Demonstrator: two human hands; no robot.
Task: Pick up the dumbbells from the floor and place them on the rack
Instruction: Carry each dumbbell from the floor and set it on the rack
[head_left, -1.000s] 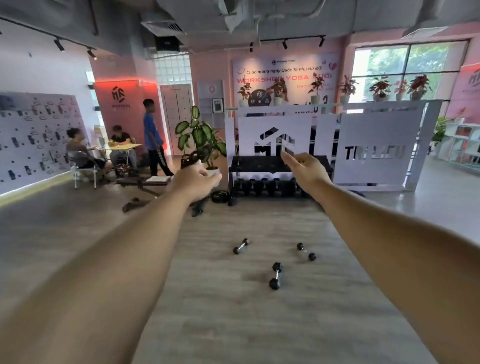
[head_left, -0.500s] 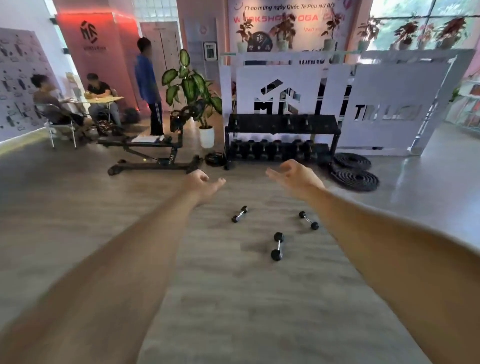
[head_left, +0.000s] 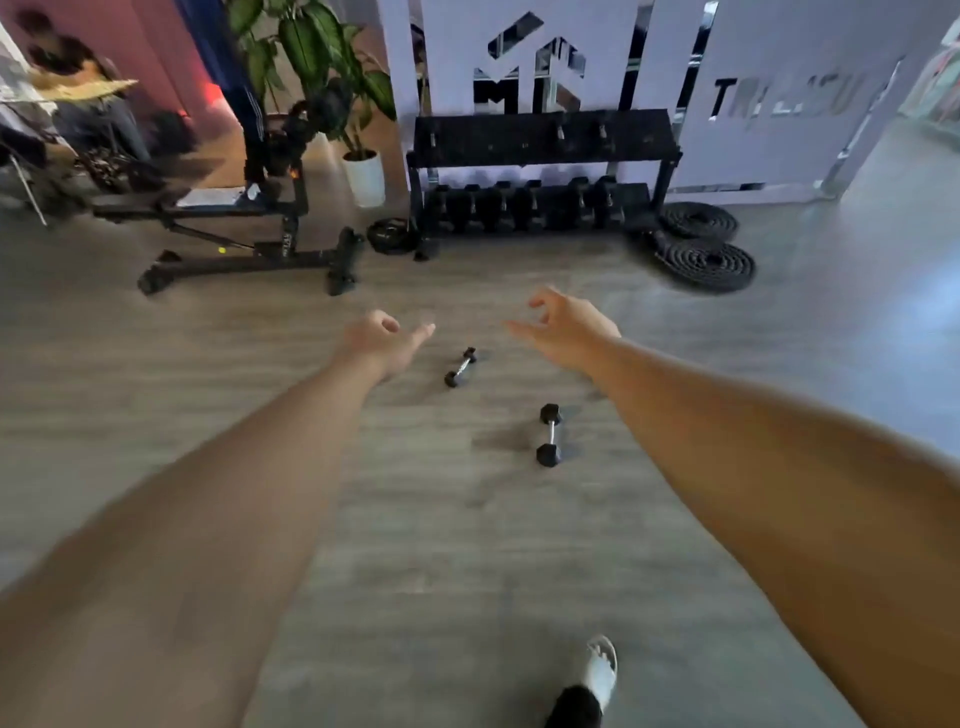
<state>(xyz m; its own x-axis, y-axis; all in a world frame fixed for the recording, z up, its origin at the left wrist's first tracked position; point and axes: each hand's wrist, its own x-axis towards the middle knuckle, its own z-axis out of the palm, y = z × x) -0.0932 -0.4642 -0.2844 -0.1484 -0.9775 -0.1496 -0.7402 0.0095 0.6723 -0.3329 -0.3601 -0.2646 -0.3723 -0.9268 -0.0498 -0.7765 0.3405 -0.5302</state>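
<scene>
Two small black hex dumbbells lie on the wood floor: a slim one (head_left: 461, 367) between my hands and a thicker one (head_left: 549, 435) nearer me, under my right forearm's edge. A third seen earlier is hidden behind my right arm. My left hand (head_left: 382, 340) hovers left of the slim dumbbell, fingers loosely curled, thumb out, holding nothing. My right hand (head_left: 563, 327) hovers right of it, fingers spread and bent, empty. The black two-tier rack (head_left: 543, 143) stands at the back wall with several dumbbells on its lower shelf.
A black weight bench (head_left: 244, 249) stands at the left. A potted plant (head_left: 358, 166) and a weight plate (head_left: 392, 236) sit beside the rack's left end. Coiled battle ropes (head_left: 706, 254) lie right of the rack. People sit at a table (head_left: 78, 104) far left. My foot (head_left: 592, 680) is at the bottom.
The view has tilted down and moved closer to the dumbbells. Both hands have dropped from rack height toward the floor. The right-hand dumbbell has gone behind my right arm.
</scene>
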